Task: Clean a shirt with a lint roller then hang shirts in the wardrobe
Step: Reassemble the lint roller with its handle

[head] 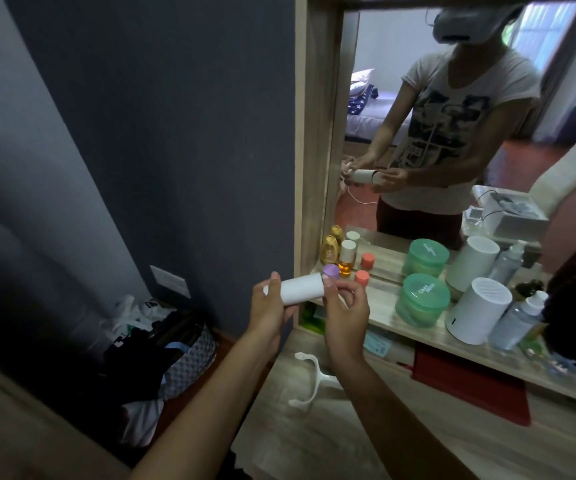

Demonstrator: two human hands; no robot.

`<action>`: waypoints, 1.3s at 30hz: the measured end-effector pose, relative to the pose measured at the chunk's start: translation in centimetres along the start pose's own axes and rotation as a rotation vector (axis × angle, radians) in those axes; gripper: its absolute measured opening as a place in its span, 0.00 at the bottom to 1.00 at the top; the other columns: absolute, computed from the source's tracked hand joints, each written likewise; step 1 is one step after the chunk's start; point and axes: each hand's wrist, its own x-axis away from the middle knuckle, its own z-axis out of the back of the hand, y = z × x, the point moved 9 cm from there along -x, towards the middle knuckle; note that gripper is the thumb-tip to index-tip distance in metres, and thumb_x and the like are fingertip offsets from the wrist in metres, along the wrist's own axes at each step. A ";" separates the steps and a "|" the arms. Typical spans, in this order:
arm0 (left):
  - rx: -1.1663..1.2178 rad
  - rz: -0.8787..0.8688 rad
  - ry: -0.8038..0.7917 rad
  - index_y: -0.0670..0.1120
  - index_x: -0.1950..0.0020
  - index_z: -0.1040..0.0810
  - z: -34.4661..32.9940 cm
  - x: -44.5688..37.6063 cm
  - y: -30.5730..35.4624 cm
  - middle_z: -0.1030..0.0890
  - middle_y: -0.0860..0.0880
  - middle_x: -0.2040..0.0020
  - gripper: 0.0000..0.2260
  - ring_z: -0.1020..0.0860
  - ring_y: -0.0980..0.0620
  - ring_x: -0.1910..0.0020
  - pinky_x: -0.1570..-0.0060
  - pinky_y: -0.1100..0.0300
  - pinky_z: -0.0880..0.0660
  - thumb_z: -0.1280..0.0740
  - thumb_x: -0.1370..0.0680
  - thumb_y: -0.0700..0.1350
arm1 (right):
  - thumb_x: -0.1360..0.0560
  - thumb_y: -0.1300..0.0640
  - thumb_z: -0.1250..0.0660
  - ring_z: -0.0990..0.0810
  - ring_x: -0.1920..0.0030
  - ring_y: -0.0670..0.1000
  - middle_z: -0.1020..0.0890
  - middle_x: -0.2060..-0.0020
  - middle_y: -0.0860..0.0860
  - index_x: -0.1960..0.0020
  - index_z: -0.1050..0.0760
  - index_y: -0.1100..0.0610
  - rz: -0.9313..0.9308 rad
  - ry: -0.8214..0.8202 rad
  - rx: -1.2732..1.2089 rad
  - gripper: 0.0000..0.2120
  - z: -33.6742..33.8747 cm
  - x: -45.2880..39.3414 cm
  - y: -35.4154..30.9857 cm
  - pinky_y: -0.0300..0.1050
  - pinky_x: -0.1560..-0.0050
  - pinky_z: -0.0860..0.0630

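I hold a white lint roll (299, 288) level in front of me, at the left edge of a dresser shelf. My left hand (268, 306) grips its left end from below, thumb over the top. My right hand (344, 308) pinches its right end with fingers and thumb. The roll is off its handle: a white plastic lint roller handle (310, 382) lies on the wooden dresser top (366, 441) below my hands. No shirt is in view.
A mirror (452, 116) stands behind the shelf (380, 306), which carries green tubs (422, 299), a white cylinder (480, 315), bottles and small jars. A red book (470, 382) lies under the shelf. Bags and clothes (162, 344) are heaped on the floor at left by the dark wall.
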 end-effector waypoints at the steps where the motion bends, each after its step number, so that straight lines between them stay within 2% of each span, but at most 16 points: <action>1: 0.008 -0.001 -0.006 0.41 0.37 0.30 -0.1 0.1 0.1 0.24 0.39 0.42 0.16 0.22 0.45 0.46 0.54 0.55 0.20 0.41 0.18 0.50 | 0.24 0.56 0.31 0.18 0.50 0.44 0.17 0.55 0.47 0.53 0.25 0.54 0.003 -0.003 -0.026 0.04 -0.2 0.1 -0.2 0.48 0.47 0.20; 4: 0.042 -0.002 -0.027 0.44 0.46 0.28 -0.4 0.3 0.3 0.24 0.40 0.45 0.10 0.22 0.46 0.46 0.53 0.54 0.20 0.42 0.18 0.50 | 0.23 0.57 0.32 0.18 0.48 0.44 0.16 0.53 0.48 0.53 0.26 0.52 0.025 -0.012 -0.058 0.02 -0.8 0.0 -1.0 0.46 0.46 0.20; 6: 0.076 0.006 -0.040 0.47 0.49 0.29 -0.8 0.6 0.5 0.25 0.40 0.46 0.08 0.22 0.45 0.45 0.53 0.55 0.20 0.42 0.17 0.49 | 0.21 0.58 0.35 0.19 0.48 0.41 0.17 0.53 0.45 0.52 0.25 0.49 0.068 -0.049 -0.049 0.04 -1.3 0.1 -1.8 0.37 0.48 0.22; 8: 0.116 0.017 -0.042 0.45 0.44 0.31 -0.9 0.9 0.6 0.25 0.41 0.46 0.08 0.22 0.45 0.45 0.53 0.54 0.20 0.43 0.17 0.49 | 0.20 0.58 0.37 0.21 0.47 0.37 0.18 0.50 0.42 0.48 0.24 0.50 0.109 -0.099 -0.008 0.05 -1.8 0.3 -2.2 0.33 0.47 0.24; 10: 0.085 0.019 -0.028 0.44 0.39 0.32 -0.7 0.8 0.5 0.25 0.41 0.45 0.11 0.22 0.45 0.44 0.54 0.55 0.20 0.43 0.17 0.49 | 0.20 0.57 0.37 0.21 0.46 0.37 0.19 0.48 0.43 0.44 0.23 0.52 0.120 -0.127 0.034 0.07 -2.0 0.2 -2.1 0.36 0.46 0.24; 14: -0.232 -0.067 0.032 0.44 0.35 0.31 0.4 0.1 1.2 0.23 0.41 0.42 0.18 0.24 0.49 0.50 0.63 0.61 0.27 0.42 0.19 0.54 | 0.20 0.56 0.37 0.20 0.46 0.40 0.19 0.47 0.45 0.43 0.25 0.50 0.131 -0.197 0.087 0.08 -2.2 0.1 -1.8 0.45 0.45 0.22; 17: -0.378 -0.114 0.028 0.43 0.35 0.29 0.4 0.0 1.4 0.23 0.41 0.42 0.20 0.26 0.51 0.54 0.64 0.62 0.30 0.43 0.19 0.56 | 0.21 0.58 0.36 0.21 0.41 0.44 0.20 0.41 0.50 0.46 0.26 0.49 0.129 -0.208 0.050 0.06 -2.1 0.5 -2.1 0.48 0.41 0.22; 20: -0.466 -0.090 -0.003 0.41 0.36 0.28 0.2 0.0 1.2 0.23 0.41 0.45 0.22 0.25 0.50 0.55 0.65 0.62 0.30 0.46 0.18 0.57 | 0.23 0.64 0.33 0.22 0.38 0.46 0.21 0.38 0.53 0.51 0.26 0.55 0.109 -0.184 -0.056 0.05 -1.9 0.6 -2.6 0.41 0.39 0.23; 23: -0.447 0.023 -0.025 0.40 0.39 0.27 0.2 0.5 0.3 0.23 0.40 0.50 0.21 0.24 0.50 0.60 0.68 0.64 0.28 0.48 0.17 0.54 | 0.26 0.67 0.31 0.20 0.44 0.39 0.19 0.43 0.51 0.54 0.26 0.60 0.063 -0.219 -0.092 0.05 -2.3 0.2 -2.7 0.35 0.45 0.22; 25: -0.378 0.094 -0.021 0.41 0.39 0.28 0.2 0.6 -0.1 0.23 0.41 0.52 0.17 0.23 0.49 0.59 0.65 0.61 0.25 0.47 0.17 0.52 | 0.26 0.66 0.30 0.19 0.48 0.36 0.19 0.44 0.49 0.53 0.24 0.64 0.039 -0.269 -0.078 0.04 -2.7 0.0 -2.6 0.34 0.49 0.22; 28: -0.305 0.178 0.016 0.41 0.38 0.30 0.3 0.8 -0.1 0.28 0.44 0.58 0.12 0.26 0.49 0.62 0.62 0.58 0.23 0.43 0.17 0.46 | 0.25 0.60 0.31 0.19 0.47 0.39 0.18 0.43 0.48 0.52 0.22 0.61 0.050 -0.301 -0.027 0.04 -2.9 -0.1 -2.7 0.39 0.46 0.21; 29: -0.280 0.205 0.003 0.42 0.38 0.29 0.1 0.9 -0.2 0.28 0.45 0.58 0.13 0.26 0.49 0.61 0.60 0.56 0.22 0.43 0.17 0.48 | 0.25 0.60 0.31 0.19 0.47 0.38 0.19 0.43 0.47 0.52 0.22 0.60 0.054 -0.303 -0.013 0.04 -2.9 -0.2 -2.8 0.38 0.46 0.21; 32: -0.311 0.179 -0.103 0.50 0.41 0.26 -0.9 1.9 0.3 0.24 0.46 0.52 0.23 0.23 0.49 0.54 0.48 0.51 0.21 0.47 0.21 0.65 | 0.25 0.63 0.30 0.18 0.47 0.41 0.18 0.45 0.50 0.52 0.22 0.64 0.034 -0.334 -0.037 0.05 -3.4 -0.3 -2.9 0.35 0.48 0.22; 35: -0.385 0.103 -0.190 0.52 0.42 0.24 -1.5 2.4 0.8 0.22 0.46 0.51 0.31 0.23 0.48 0.51 0.46 0.52 0.21 0.49 0.27 0.73 | 0.24 0.63 0.32 0.16 0.47 0.50 0.15 0.50 0.54 0.48 0.23 0.64 -0.045 -0.382 -0.098 0.06 -4.0 -0.1 -2.7 0.45 0.44 0.21; 37: -0.380 0.089 -0.239 0.53 0.47 0.22 -1.7 2.5 0.9 0.23 0.47 0.55 0.28 0.24 0.49 0.55 0.49 0.53 0.23 0.47 0.27 0.73 | 0.23 0.63 0.34 0.16 0.48 0.49 0.15 0.51 0.52 0.45 0.23 0.61 -0.136 -0.379 -0.159 0.07 -4.0 0.0 -2.3 0.49 0.42 0.21; 39: -0.388 0.110 -0.267 0.56 0.50 0.23 -1.7 2.3 0.5 0.24 0.50 0.55 0.23 0.24 0.52 0.51 0.45 0.52 0.23 0.44 0.26 0.72 | 0.22 0.65 0.37 0.16 0.46 0.51 0.15 0.50 0.53 0.43 0.23 0.62 -0.269 -0.374 -0.272 0.09 -4.2 0.0 -1.4 0.51 0.40 0.22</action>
